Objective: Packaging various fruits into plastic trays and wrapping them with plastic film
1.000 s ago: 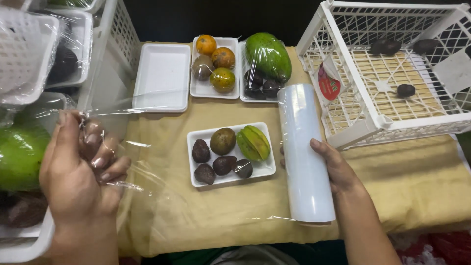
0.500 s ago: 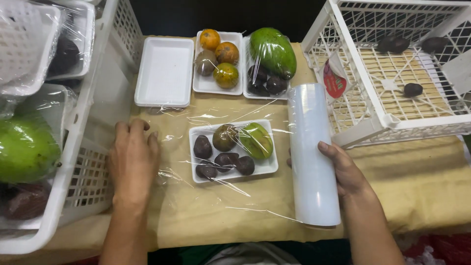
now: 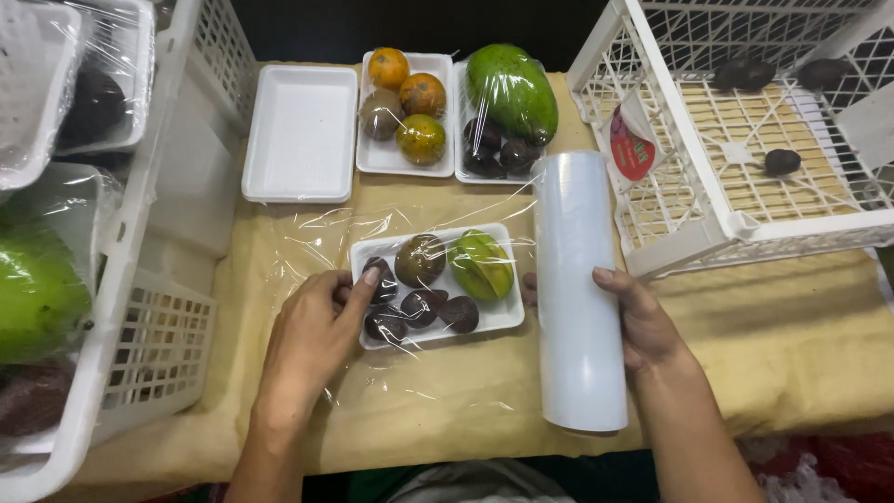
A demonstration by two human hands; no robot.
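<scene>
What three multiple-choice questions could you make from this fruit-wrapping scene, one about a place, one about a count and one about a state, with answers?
1. Where does the white roll of clear plastic film lie?
A. Right of the white foam tray of mixed fruit
B. Inside the white plastic crate
C. On the empty tray

2. How many round orange and brown fruits are in the white foam tray at the back?
A. Two
B. Four
C. Six

3. What is the left hand doing?
A. Lifting a fruit
B. Pressing film on the tray's left edge
C. Resting away

Answers: A, the right hand holds it beside that tray; B, four show; B, fingers lie flat on film.
</scene>
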